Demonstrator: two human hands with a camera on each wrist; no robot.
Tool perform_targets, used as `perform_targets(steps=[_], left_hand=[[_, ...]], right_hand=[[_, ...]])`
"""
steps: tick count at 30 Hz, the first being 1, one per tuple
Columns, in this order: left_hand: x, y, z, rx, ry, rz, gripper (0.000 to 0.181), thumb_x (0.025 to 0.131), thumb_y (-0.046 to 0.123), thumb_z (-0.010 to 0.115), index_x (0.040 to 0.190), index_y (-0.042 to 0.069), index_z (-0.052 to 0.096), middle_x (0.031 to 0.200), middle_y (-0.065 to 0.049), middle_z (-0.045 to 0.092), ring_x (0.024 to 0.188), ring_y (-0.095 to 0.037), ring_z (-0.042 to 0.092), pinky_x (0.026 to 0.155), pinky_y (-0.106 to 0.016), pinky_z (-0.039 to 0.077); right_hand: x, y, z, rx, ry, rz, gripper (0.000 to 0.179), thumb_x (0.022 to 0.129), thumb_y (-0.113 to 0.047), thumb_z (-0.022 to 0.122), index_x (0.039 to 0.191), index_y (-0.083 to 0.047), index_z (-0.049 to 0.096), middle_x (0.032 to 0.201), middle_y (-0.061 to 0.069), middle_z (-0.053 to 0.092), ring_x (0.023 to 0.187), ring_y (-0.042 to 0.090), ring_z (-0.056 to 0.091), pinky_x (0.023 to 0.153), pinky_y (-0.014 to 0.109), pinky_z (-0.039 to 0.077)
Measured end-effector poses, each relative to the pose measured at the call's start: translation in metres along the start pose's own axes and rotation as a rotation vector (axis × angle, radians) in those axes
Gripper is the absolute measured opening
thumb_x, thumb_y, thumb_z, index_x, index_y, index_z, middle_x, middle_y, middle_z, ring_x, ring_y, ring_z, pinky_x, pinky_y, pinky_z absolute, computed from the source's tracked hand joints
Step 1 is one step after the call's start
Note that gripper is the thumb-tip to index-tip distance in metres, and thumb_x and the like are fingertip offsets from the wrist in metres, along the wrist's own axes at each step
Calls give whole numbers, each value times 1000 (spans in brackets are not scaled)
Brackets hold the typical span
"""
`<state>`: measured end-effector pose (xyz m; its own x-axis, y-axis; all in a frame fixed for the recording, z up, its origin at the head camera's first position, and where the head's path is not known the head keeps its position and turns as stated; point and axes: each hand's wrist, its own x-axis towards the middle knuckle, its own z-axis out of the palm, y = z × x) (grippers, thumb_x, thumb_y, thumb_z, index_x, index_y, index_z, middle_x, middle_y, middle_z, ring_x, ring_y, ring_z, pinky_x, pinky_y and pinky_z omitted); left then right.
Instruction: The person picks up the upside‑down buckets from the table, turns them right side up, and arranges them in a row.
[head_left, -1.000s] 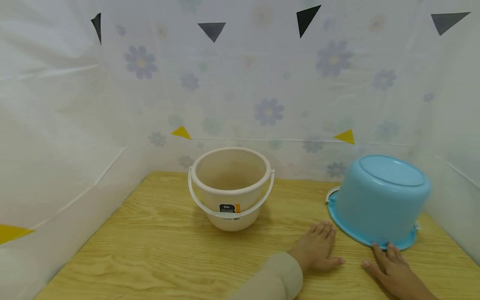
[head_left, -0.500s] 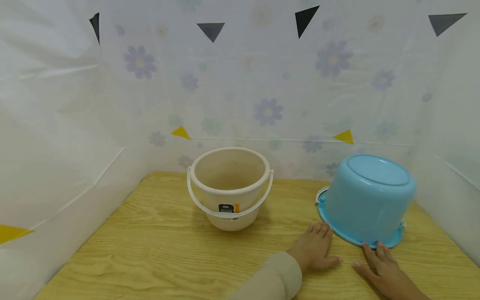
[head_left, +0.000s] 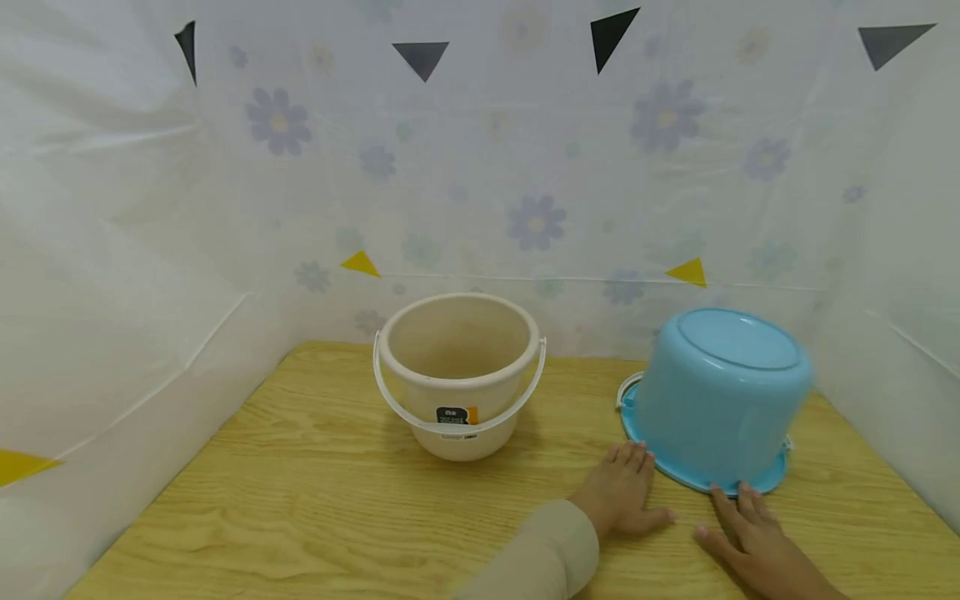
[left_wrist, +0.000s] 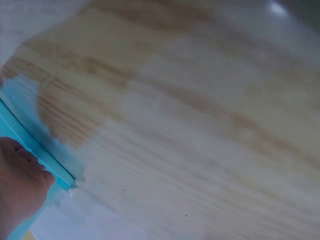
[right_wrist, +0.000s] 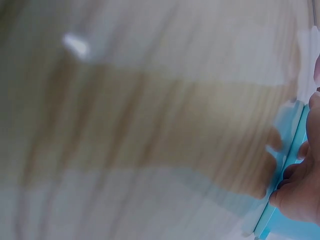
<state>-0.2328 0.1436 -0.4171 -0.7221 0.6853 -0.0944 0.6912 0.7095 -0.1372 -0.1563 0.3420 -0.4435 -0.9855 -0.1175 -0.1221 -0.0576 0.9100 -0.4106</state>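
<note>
A light-blue bucket (head_left: 720,392) stands upside down on the right side of the wooden table (head_left: 300,500), its rim on the tabletop. My left hand (head_left: 618,492) lies flat with straight fingers, fingertips touching the near-left part of that rim. Against the rim's front rest the fingertips of my right hand (head_left: 761,537), its fingers extended. Both wrist views catch a hand beside the blue rim, the left hand (left_wrist: 22,182) at the left edge and the right hand (right_wrist: 302,185) at the right edge.
A beige bucket (head_left: 461,408) stands upright near the table's middle, its white handle (head_left: 461,430) hanging down in front. White sheeting with flowers and triangles (head_left: 536,223) encloses the back and sides. The table reflects light.
The blue bucket has slid left across the table, along with my right hand at its rim. My left hand has shifted slightly left. The beige bucket stays in place.
</note>
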Motion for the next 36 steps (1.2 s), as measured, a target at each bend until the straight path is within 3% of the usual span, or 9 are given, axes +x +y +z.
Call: perform_targets(steps=[13, 23, 28, 31, 32, 36], left_hand=[[-5, -10, 0, -29, -13, -36, 77, 88, 70, 23, 148, 23, 20, 156, 3, 15, 144, -10, 15, 116, -20, 14], [-8, -17, 0, -5, -19, -14, 72, 90, 68, 24, 148, 26, 20, 155, 6, 18, 143, -7, 16, 116, -18, 13], [-9, -19, -1, -16, -42, -5, 72, 90, 68, 23, 149, 27, 17, 155, 7, 16, 143, -7, 14, 116, -18, 12], [-9, -20, 0, -33, -49, -3, 71, 90, 67, 24, 148, 27, 18, 155, 7, 16, 143, -7, 14, 116, -18, 12], [-9, -20, 0, -38, -50, -4, 71, 90, 67, 25, 148, 27, 18, 155, 7, 16, 143, -7, 14, 116, -18, 13], [-12, -22, 1, -57, -50, 1, 71, 90, 67, 26, 148, 26, 21, 155, 6, 18, 143, -8, 15, 116, -19, 13]], right_hand=[[1, -11, 0, 15, -39, -12, 77, 97, -46, 41, 141, 14, 20, 135, 53, 4, 119, 71, 5, 87, 78, 20], [1, 4, -8, 10, -61, -8, 79, 98, -45, 37, 137, 21, 16, 137, 50, 7, 120, 69, 7, 89, 77, 20], [0, 20, -4, 16, 28, -108, 74, 98, -33, 43, 133, 27, 17, 135, 52, 10, 120, 70, 9, 92, 77, 12], [0, 26, -4, 20, 75, -127, 73, 97, -30, 46, 131, 28, 18, 133, 54, 11, 120, 70, 8, 91, 78, 11], [2, 27, -7, 27, 61, -96, 75, 97, -33, 45, 131, 29, 17, 133, 54, 9, 119, 70, 7, 89, 78, 14], [6, 32, -12, 63, 38, -39, 81, 97, -38, 44, 132, 29, 12, 135, 53, 2, 121, 69, 0, 91, 77, 10]])
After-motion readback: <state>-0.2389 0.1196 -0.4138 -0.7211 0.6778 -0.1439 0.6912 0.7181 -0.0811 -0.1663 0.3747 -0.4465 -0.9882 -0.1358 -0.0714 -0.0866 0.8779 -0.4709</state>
